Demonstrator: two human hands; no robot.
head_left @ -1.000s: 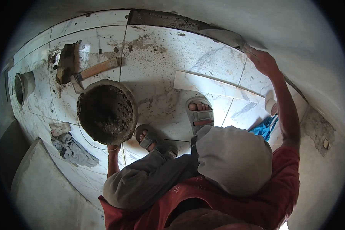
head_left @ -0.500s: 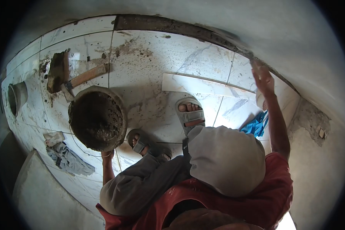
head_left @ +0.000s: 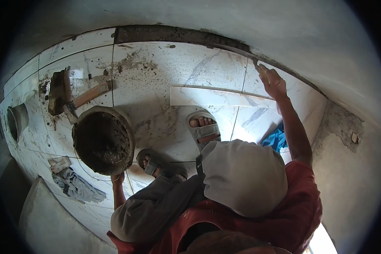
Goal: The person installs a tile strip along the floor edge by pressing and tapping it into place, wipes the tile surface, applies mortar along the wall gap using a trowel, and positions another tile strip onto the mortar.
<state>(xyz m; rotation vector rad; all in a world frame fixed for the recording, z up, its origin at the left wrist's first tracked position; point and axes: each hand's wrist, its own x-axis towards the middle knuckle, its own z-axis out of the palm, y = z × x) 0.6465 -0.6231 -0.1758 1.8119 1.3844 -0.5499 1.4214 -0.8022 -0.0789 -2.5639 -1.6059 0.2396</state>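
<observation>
My left hand [head_left: 118, 178] is at the near side of a round, mortar-crusted bucket [head_left: 130, 127] and grips it; the bucket partly covers its fingers. Dark wet mortar lies inside, and a thin wire handle loops below the rim. My right hand [head_left: 275, 84] reaches forward to the wall's foot, closed around a small trowel [head_left: 255, 62]. Only its dark neck shows clearly; the blade is hard to make out against the dark mortar-filled gap [head_left: 165, 34] between floor and wall. A long white tile strip [head_left: 211, 97] lies close to that hand.
A hammer [head_left: 89, 95] lies beside a mortar-smeared wooden block [head_left: 57, 93] on marbled floor tiles [head_left: 156, 76]. A pipe opening [head_left: 17, 122] stands at far left. Grey crumpled packaging [head_left: 78, 185] is near the bucket, blue cloth [head_left: 276, 137] by my right arm. Mortar crumbs dot the floor.
My right hand has moved left along the wall's foot with the trowel. My left hand stays at the bucket. The whole view has shifted slightly.
</observation>
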